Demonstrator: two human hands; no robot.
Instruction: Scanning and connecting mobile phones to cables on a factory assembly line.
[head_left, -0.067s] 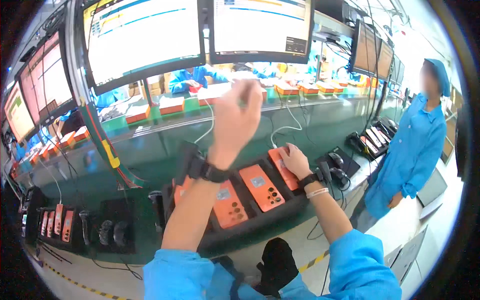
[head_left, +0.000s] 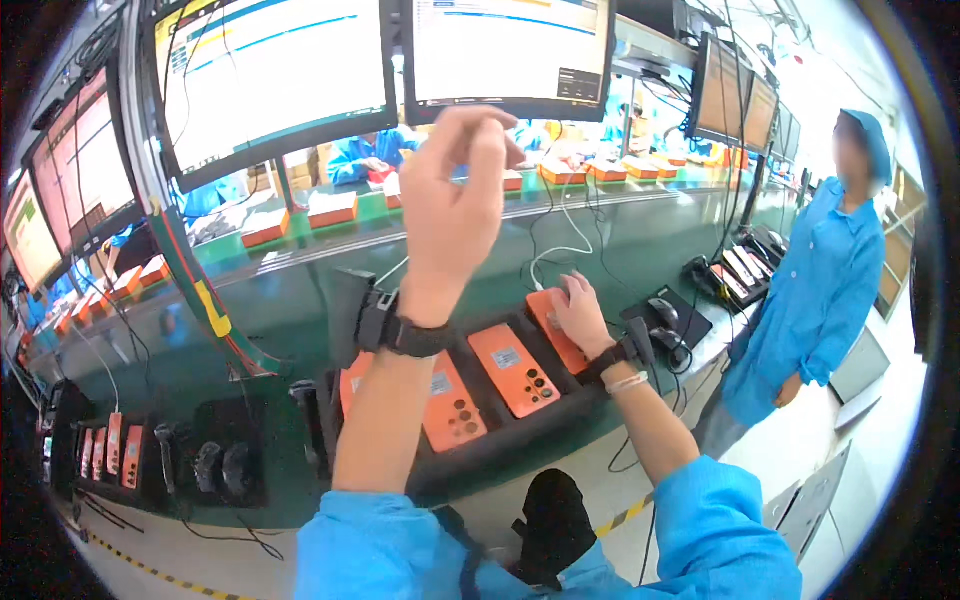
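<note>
Raised in front of the lower edge of the screens, my left hand point(head_left: 455, 200) has its fingers bent in and pressed together. Whether anything is between them is hidden. My right hand point(head_left: 580, 315) lies with extended fingers over the right edge of the rightmost orange phone point(head_left: 541, 308), which has a white cable point(head_left: 535, 268) at its far end. Another orange phone point(head_left: 512, 368), back up with dark camera rings, sits in the black tray point(head_left: 530, 428) to its left. Further left, an orange phone point(head_left: 455, 408) is partly behind my left forearm.
Two monitors point(head_left: 275, 80) hang above the green bench point(head_left: 290, 290). Black mice point(head_left: 664, 312) lie right of the tray. A person in a blue coat point(head_left: 830, 270) stands at the right. Small phones in a tray point(head_left: 130, 455) are at the left. Orange-sided boxes point(head_left: 332, 210) line the back.
My left hand has risen slightly toward the screens, its fingers still bent in. My right hand's fingers have lifted a little from the rightmost phone. The view has shifted slightly.
</note>
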